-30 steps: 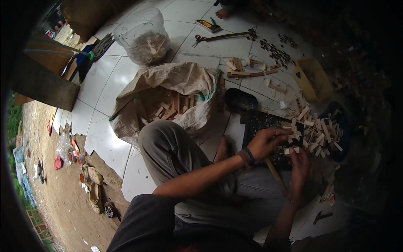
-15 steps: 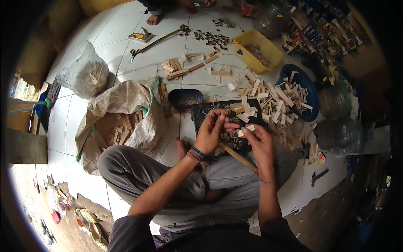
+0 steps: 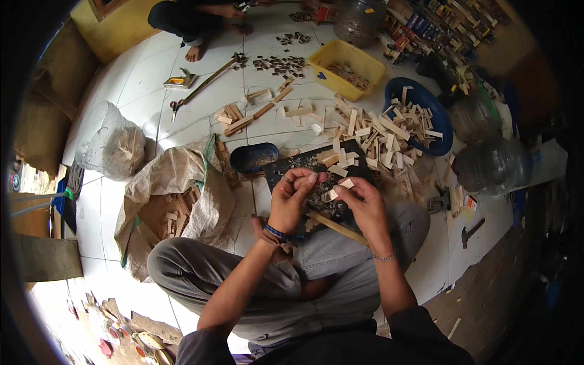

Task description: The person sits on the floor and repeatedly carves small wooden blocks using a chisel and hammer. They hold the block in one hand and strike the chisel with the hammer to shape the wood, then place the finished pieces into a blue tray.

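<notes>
My right hand [image 3: 366, 210] pinches a small pale wood block [image 3: 339, 189] between thumb and fingers. Just left of it, my left hand [image 3: 292, 201] is closed, thumb against fingertips; anything in that pinch is too small to name. Both hands hover over a black board [image 3: 281, 165] littered with dark bits and shavings. A wooden stick [image 3: 337, 228] slants beneath them, from the board toward my right wrist. A few pale wood pieces [image 3: 345, 159] rest on the board's far right part.
A pile of wood pieces [image 3: 383, 137] spreads beside a blue basin [image 3: 447, 125]. Around stand a yellow tub [image 3: 377, 72], a woven sack [image 3: 210, 216], a dark oval tray [image 3: 234, 161] and a clear plastic container [image 3: 103, 137]. A hammer [image 3: 471, 232] lies right; another person's foot [image 3: 193, 53] is far left.
The view has shifted, so the floor items sit lower and further left, and more of the other person shows. My hands have drawn slightly apart; the right still holds the wood block.
</notes>
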Motion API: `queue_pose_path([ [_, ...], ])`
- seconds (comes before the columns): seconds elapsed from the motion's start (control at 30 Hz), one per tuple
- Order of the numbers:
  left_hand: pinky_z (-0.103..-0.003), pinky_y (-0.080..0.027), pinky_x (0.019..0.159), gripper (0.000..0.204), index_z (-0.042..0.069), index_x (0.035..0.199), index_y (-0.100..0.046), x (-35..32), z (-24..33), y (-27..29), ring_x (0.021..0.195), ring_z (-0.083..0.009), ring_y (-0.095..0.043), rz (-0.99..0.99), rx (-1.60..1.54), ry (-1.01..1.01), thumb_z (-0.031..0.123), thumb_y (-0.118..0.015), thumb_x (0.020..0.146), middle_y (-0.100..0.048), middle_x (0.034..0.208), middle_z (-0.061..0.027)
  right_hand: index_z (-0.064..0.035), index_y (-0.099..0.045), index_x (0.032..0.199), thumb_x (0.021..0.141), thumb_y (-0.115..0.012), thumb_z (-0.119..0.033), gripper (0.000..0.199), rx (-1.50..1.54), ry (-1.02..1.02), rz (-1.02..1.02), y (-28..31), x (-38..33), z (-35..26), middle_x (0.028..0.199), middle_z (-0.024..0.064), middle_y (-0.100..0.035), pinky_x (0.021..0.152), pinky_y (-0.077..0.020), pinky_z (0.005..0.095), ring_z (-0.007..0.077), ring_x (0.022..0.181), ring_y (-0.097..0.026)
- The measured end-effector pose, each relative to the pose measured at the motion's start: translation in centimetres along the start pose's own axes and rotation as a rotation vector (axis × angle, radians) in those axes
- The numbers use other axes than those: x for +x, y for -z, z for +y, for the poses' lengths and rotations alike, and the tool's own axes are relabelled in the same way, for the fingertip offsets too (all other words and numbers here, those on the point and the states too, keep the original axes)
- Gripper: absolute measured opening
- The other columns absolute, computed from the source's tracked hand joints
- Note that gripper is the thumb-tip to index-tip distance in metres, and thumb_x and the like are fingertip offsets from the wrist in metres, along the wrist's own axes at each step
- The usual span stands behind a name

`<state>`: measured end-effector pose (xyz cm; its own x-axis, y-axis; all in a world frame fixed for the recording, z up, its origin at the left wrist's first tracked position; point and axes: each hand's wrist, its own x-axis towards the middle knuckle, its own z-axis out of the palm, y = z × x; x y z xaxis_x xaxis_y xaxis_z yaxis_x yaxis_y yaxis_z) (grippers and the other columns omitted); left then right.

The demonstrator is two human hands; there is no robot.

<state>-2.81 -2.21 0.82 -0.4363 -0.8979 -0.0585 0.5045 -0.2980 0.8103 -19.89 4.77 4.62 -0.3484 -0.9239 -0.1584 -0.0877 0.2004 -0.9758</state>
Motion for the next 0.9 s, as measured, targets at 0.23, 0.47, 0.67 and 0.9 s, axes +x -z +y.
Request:
queue_pose_path([
  [0.23, -0.022, -0.047, 0.092, 0.020, 0.001, 0.119, -0.064, -0.37, 0.04, -0.41, 0.102, -0.0072, -0.060, -0.028, 0.269, -0.054, 0.012, -0.068, 0.103, -0.067, 0.107, -0.0006, 0.0023, -0.069, 0.111, 0.096, -0.075, -0.011, 0.021, -0.013, -0.005, -0.008, 0.14, 0.30, 0.21, 0.092, 0.0045, -0.073, 0.077, -0.0528, 0.0224, 0.0079, 0.084, -0.068],
  [0.47, -0.023, -0.049, 0.090, 0.021, -0.001, 0.118, -0.068, -0.43, -0.28, -1.02, 0.100, -0.0072, -0.061, -0.013, 0.292, -0.047, 0.011, -0.070, 0.101, -0.070, 0.106, -0.0018, 0.0032, -0.069, 0.112, 0.096, -0.076, -0.013, 0.024, -0.003, -0.001, -0.007, 0.08, 0.23, -0.04, 0.092, 0.0060, -0.074, 0.076, -0.0537, 0.0229, 0.0077, 0.084, -0.068],
  [0.67, -0.025, -0.051, 0.086, 0.018, 0.000, 0.113, -0.073, -0.59, -0.54, -0.88, 0.095, -0.0089, -0.064, 0.027, 0.414, -0.086, 0.010, -0.073, 0.098, -0.073, 0.102, -0.0039, 0.0035, -0.069, 0.111, 0.096, -0.075, -0.012, 0.022, -0.032, -0.002, -0.024, 0.22, 0.24, -0.22, 0.092, 0.0059, -0.074, 0.075, -0.0538, 0.0232, 0.0084, 0.084, -0.069],
  [0.9, -0.025, -0.051, 0.087, 0.015, 0.001, 0.110, -0.072, -0.79, -0.53, -0.65, 0.097, -0.0090, -0.065, 0.002, 0.666, -0.184, 0.008, -0.074, 0.098, -0.075, 0.106, -0.0046, 0.0024, -0.069, 0.106, 0.095, -0.075, -0.017, 0.023, -0.019, 0.081, -0.019, 0.21, 0.42, 0.42, 0.086, 0.0085, -0.077, 0.071, -0.0536, 0.0259, 0.0112, 0.080, -0.074],
])
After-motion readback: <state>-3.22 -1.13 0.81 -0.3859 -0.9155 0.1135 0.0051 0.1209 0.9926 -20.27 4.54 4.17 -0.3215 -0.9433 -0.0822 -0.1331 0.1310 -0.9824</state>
